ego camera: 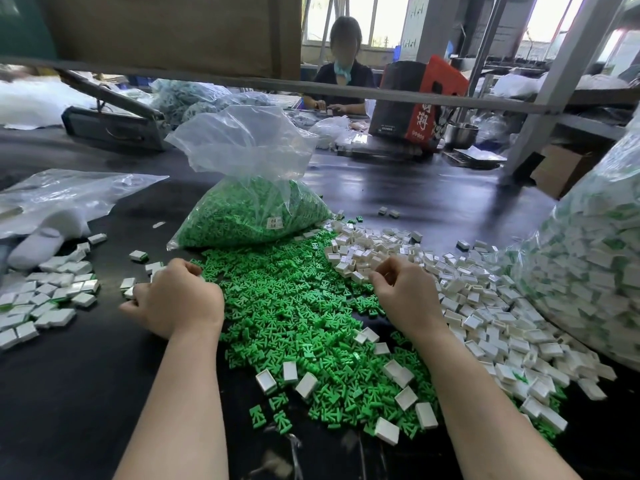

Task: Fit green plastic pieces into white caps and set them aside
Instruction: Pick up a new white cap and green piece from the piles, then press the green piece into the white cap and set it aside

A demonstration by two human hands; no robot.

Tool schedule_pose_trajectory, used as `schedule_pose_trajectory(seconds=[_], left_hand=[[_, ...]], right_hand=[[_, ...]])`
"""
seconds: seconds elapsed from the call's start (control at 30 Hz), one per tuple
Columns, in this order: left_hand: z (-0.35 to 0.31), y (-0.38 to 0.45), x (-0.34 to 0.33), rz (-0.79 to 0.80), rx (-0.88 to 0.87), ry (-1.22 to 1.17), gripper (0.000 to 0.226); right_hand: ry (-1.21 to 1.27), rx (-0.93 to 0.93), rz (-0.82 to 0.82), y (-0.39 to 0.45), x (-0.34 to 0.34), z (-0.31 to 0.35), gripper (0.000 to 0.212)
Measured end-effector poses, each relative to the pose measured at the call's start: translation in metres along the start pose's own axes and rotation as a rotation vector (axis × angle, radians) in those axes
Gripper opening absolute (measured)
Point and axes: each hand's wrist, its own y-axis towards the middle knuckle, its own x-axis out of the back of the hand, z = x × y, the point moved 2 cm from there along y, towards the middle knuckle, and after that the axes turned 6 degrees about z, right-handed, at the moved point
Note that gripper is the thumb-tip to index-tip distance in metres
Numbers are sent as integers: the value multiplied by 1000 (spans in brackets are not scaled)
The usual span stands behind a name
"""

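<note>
A loose heap of green plastic pieces [294, 317], small matte T-shaped mouldings, covers the middle of the dark table [86, 375]. To the right of the heap, and spilling onto it, lies a spread of white caps [485, 306], small glossy open-sided rectangular shells; a few lie scattered over the heap's near edge.

The left hand [176, 299] sits at the heap's left edge with fingers curled under; what they hold, if anything, cannot be told. The right hand [405, 292] sits at the heap's right edge where green meets white, fingertips curled and pinched together, whether on a piece cannot be told.

Left of the heap lies a group of finished caps [45, 299], white with green showing at their edges. Behind the heap a clear crinkled plastic bag [249, 188], its mouth open, holds more green pieces. Far right of the heap a large clear sack [595, 258] bulges with filled caps. Beyond the bag, a seated person [343, 74] works past a grey metal rail [311, 86].
</note>
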Motion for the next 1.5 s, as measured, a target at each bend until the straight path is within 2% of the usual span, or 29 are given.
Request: schedule_pose_trajectory(seconds=[0.1,0.17,0.27,0.43,0.57,0.7,0.87,1.03,1.13,1.27,1.33,1.4,1.47,1.5], left_hand=[[-2,-1,-1,18,-23,64,25],[-5,-2,-1,29,-47,70,28],[-17,-9,0,20,-136,3,24],[-43,-26,-6,63,-376,-136,15],[-61,-43,-15,239,-541,-311,9],[-75,-62,-22,387,-602,-429,8],[-86,-77,-30,615,-596,-574,9],[-92,-85,-33,896,-478,-822,20],[-93,-88,-33,997,-430,-951,19],[-86,-78,-32,962,-317,-1052,14],[-82,-72,-30,975,-263,-1134,13],[-80,-70,-28,1002,-233,-1214,15],[-80,-70,-26,1025,-228,-1254,22],[-80,-70,-26,1027,-238,-1249,27]], right_hand=[[-76,11,80,-1,-2,0,6],[-157,22,54,-2,-3,-1,10],[-324,16,-14,-3,-4,-4,26],[-449,-156,180,-3,-10,-11,57],[-410,-111,41,-2,-7,-10,28],[-388,-67,9,-3,-8,-8,19],[-356,0,-52,-5,-5,-4,14],[208,179,-46,-4,2,13,20],[321,220,-6,-5,1,18,23],[78,152,25,-4,-3,12,16],[-22,122,183,-3,-5,10,15],[-167,117,373,-5,-10,12,31],[-302,120,457,-5,-15,17,39],[-314,125,459,-5,-16,19,35]])
